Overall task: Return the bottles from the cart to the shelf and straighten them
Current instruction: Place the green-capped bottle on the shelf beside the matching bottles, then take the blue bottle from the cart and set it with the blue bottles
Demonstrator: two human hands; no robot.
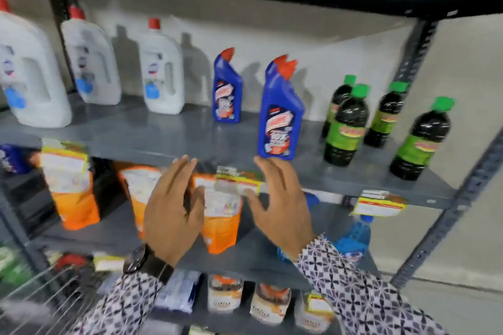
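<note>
Blue bottle point(281, 114) upright, 2 hands empty

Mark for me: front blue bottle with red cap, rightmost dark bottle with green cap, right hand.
Front blue plastic bottle with red cap point(280, 128): head view, on its label.
Rightmost dark bottle with green cap point(420, 144): head view, on its green label.
Right hand point(283, 204): head view, back of the hand.

I face a grey metal rack point(168, 133) with black perforated uprights point(416, 54). Behind it runs a pale plain wall point(299, 38); grey floor point(460, 302) shows at my lower right.
</note>
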